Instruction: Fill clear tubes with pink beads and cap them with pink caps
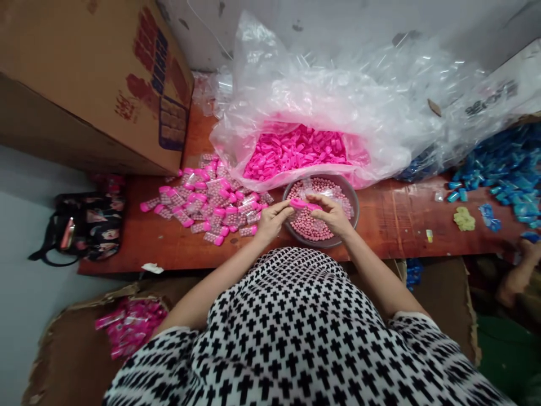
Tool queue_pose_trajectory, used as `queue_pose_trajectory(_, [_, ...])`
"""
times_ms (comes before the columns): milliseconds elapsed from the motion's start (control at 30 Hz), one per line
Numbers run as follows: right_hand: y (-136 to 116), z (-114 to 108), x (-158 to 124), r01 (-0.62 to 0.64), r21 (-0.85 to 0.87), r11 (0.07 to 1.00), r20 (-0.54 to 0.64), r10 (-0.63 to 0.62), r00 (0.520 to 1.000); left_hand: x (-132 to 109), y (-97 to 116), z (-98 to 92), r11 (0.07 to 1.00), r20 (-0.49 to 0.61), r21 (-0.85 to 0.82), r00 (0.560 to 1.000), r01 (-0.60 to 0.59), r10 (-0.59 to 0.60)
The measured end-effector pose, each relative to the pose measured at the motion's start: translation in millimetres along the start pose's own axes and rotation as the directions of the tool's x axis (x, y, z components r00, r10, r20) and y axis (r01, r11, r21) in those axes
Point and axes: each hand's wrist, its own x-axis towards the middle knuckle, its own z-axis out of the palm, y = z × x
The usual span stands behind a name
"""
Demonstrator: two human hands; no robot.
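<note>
Both my hands meet over a round bowl point(354, 198) filled with small pink balls point(310, 225). My left hand point(273, 217) and my right hand point(332, 213) are closed, pinching between them a small clear tube with a pink cap point(301, 203). To the left of the bowl lies a pile of several filled clear tubes with pink caps point(207, 206) on the wooden table point(393, 225). Behind the bowl an open clear plastic bag holds loose pink caps point(296, 149).
A large cardboard box point(97, 79) stands at the back left. Blue caps point(502, 169) and clear plastic bags fill the right side. A dark patterned bag point(91, 220) sits off the table's left end. A box below holds pink packets point(129, 327). Another person's hand point(526, 259) shows at far right.
</note>
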Motion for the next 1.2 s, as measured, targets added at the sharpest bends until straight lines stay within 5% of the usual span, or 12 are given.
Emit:
queue_pose_trajectory(100, [6, -3, -8, -0.16, 0.274, 0.948, 0.002, 0.166, 0.986, -3, -1, 3.3, 0.999, -0.047, -0.046, 0.999, 0.022, -0.025])
queue_pose_trajectory(233, [8, -4, -7, -0.225, 0.384, 0.896, 0.002, 0.243, 0.97, -5, 1, 2.4, 0.988, 0.043, 0.116, 0.995, -0.098, 0.093])
queue_pose_trajectory(333, [1, -1, -3, -0.337, 0.416, 0.844, 0.164, 0.295, 0.941, -5, 3, 1.5, 0.94, 0.109, 0.235, 0.968, -0.245, 0.225])
queue_pose_trajectory(500, [-8, 16, 0, -0.575, 0.512, 0.638, 0.442, 0.379, 0.813, -7, 1, 2.4, 0.899, 0.136, 0.281, 0.941, -0.337, 0.31])
queue_pose_trajectory(733, [17, 47, 2, -0.389, 0.687, 0.614, 0.128, 0.425, 0.896, -6, -6, 2.3, 0.889, 0.134, 0.287, 0.934, -0.356, 0.33])
queue_pose_trajectory(833, [25, 54, 4, -0.457, 0.662, 0.594, 0.203, 0.444, 0.872, -5, -12, -1.3, 0.907, 0.123, 0.305, 0.956, -0.291, 0.265])
queue_pose_trajectory(900, [27, 54, 7, -0.529, 0.578, 0.621, 0.31, 0.433, 0.846, -4, -13, -9.3, 0.923, 0.104, 0.309, 0.973, -0.23, 0.208])
queue_pose_trajectory(967, [27, 48, 10, -0.517, 0.429, 0.741, 0.322, 0.409, 0.854, -3, -10, -25.0, 0.938, 0.06, 0.302, 0.985, -0.17, 0.159])
queue_pose_trajectory(1067, [31, 24, 21, -0.255, -0.05, 0.966, 0.111, 0.26, 0.959, 0, -7, -62.2, 0.936, -0.105, 0.334, 0.983, -0.109, 0.152])
queue_pose_trajectory(1133, [38, 3, 32, -0.088, -0.49, 0.867, -0.017, 0.092, 0.996, 2, -8, -88.4, 0.899, -0.222, 0.428, 0.953, -0.097, 0.208])
queue_pose_trajectory(1200, [48, -16, 45, -0.01, -0.789, 0.615, -0.015, -0.002, 1.0, 3, -14, -105.4, 0.844, -0.269, 0.528, 0.924, -0.094, 0.271])
